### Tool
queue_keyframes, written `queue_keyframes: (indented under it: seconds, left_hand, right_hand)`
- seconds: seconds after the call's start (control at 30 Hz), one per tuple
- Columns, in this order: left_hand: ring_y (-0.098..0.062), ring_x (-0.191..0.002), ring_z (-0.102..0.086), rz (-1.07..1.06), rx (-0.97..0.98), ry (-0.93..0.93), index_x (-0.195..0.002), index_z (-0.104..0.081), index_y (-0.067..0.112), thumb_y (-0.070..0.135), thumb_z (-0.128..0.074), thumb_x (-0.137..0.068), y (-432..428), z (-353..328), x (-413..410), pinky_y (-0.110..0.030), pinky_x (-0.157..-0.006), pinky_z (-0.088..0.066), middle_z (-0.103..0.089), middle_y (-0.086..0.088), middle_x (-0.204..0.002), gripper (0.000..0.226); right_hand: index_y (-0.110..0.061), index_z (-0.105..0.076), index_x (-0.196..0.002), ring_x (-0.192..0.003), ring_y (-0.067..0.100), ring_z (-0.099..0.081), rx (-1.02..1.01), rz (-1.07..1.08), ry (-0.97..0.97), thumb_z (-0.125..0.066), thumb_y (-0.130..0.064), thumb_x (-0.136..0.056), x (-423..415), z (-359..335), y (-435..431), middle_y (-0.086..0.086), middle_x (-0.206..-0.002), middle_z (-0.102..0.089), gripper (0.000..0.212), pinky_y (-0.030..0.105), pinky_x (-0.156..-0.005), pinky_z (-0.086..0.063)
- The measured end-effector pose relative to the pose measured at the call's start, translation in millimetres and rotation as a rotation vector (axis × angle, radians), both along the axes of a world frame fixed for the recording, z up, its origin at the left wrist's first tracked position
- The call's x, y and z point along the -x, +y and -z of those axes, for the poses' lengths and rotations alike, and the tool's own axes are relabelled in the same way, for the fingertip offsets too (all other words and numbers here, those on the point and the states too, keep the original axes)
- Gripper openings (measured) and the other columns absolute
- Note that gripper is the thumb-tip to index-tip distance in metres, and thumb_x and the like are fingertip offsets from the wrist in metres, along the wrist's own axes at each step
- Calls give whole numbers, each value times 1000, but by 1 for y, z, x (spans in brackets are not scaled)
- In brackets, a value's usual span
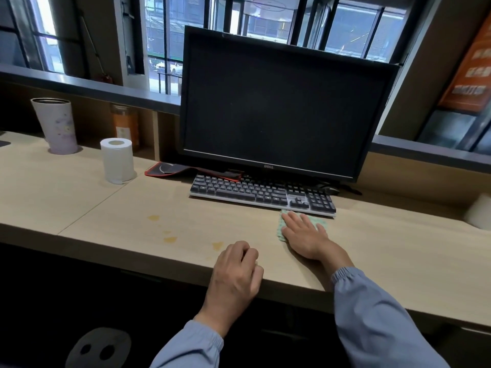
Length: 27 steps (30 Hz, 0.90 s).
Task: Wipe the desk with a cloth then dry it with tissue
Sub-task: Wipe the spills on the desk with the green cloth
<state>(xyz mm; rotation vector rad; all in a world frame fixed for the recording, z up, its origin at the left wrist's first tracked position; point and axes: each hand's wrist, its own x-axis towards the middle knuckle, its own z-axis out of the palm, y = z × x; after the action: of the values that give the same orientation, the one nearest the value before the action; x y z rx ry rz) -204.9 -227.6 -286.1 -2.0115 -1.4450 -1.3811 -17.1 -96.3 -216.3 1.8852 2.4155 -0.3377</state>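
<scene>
Both hands are on the desk (132, 205) near its front edge. Right hand (305, 236) lies flat and open, palm down, fingers spread, pressing on a green cloth (320, 223); it grips nothing, only covers most of the cloth, whose edges show past the fingertips and at the thumb side. That cloth sits just in front of the keyboard (261, 193), below its number pad, touching or nearly touching its front rim. Left hand (236, 272) rests at the front edge with its fingers curled in loosely toward the palm, holding nothing that can be seen.

Several yellowish stains (170, 239) mark the desk left of the left hand, spread between the front edge and the middle; one lies just beside the knuckles.

A tissue roll (117, 160) stands upright toward the back left, well apart from both hands. Farther left stands a tall pale cup (57, 126), near the back edge. A dark monitor (281, 102) stands behind the keyboard at the back, and a red-trimmed black mat (175, 170) lies partly under the keyboard's left end. Blue sleeves (372, 314) cover both forearms to the wrists.
</scene>
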Motion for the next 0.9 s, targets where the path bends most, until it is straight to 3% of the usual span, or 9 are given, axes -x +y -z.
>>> queue_keyframes:
  seconds: [0.37, 0.53, 0.7, 0.9]
  left_hand:
    - [-22, -86, -56, 117, -4, 27, -92, -65, 8, 5, -67, -84, -17, 1, 17, -35, -79, -48, -55, -4, -96, 9]
    - [-24, -94, -57, -16, -65, -7, -91, -72, 9, 13, -63, -83, -36, 21, 45, -34, -94, -42, -59, -5, -97, 12]
    - [-26, -104, -55, -181, -85, -72, -97, -73, 11, 21, -61, -84, -34, 36, 70, -40, -105, -32, -60, -8, -106, 20]
    - [-30, -106, -54, -197, -54, -131, -105, -61, 15, 23, -56, -85, -28, 38, 91, -43, -105, -33, -58, -7, -110, 22]
  right_hand:
    - [-33, 6, -165, -156, 18, 19, 13, -176, 28, -10, -47, -110, 69, -1, -20, -10, -171, 16, 59, 53, -124, 13]
    - [-34, 8, -164, -156, 16, 21, 2, -215, -1, -9, -47, -109, 68, 6, -67, -16, -169, 18, 59, 53, -125, 11]
    - [-36, 4, -164, -157, 14, 18, 11, -206, 28, -10, -49, -109, 75, 1, -41, -15, -170, 14, 59, 51, -125, 11]
    - [-35, 1, -165, -157, 16, 15, 9, -178, 43, -12, -47, -109, 93, -4, -7, -12, -172, 12, 59, 53, -125, 10]
